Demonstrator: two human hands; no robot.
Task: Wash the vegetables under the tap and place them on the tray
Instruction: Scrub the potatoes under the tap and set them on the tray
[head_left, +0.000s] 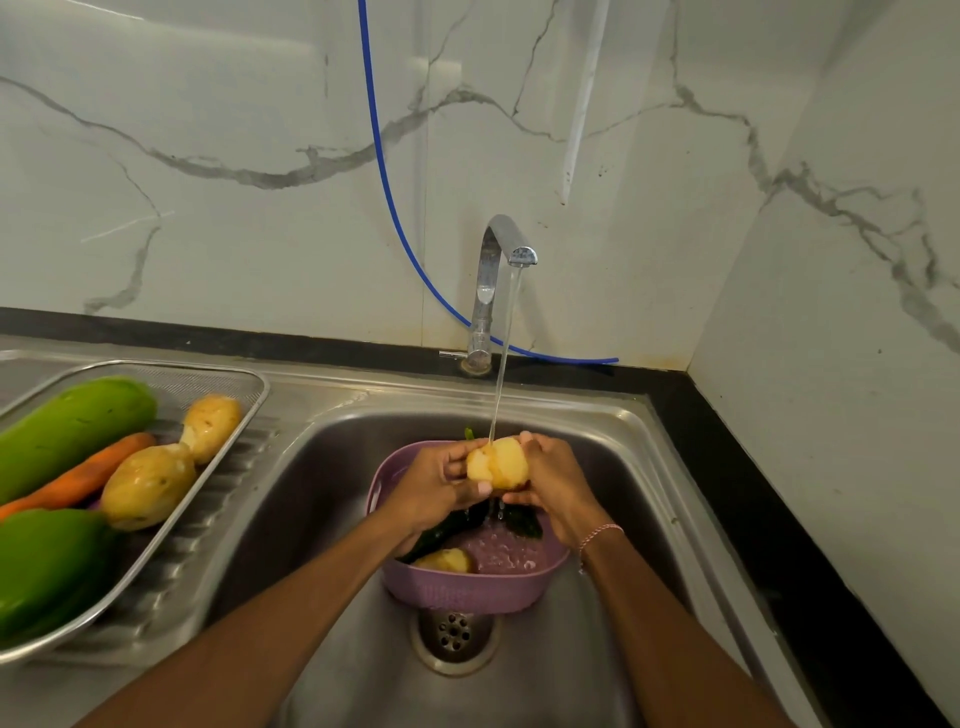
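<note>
Potato (497, 464): well right of the tray (262, 389), long axis crosswise.
Hands: left hand (436, 483) and right hand (550, 488) both grip it.
Nearer tray: left hand.

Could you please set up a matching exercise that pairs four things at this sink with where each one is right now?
Things:
1. held potato
2. carrot
3. purple basket
4. blue hose

Places:
A. hanging down the wall
B. lying on the tray
C. under the water from the tap
D. standing in the sink

Pairs: 1-C, 2-B, 3-D, 4-A
</note>
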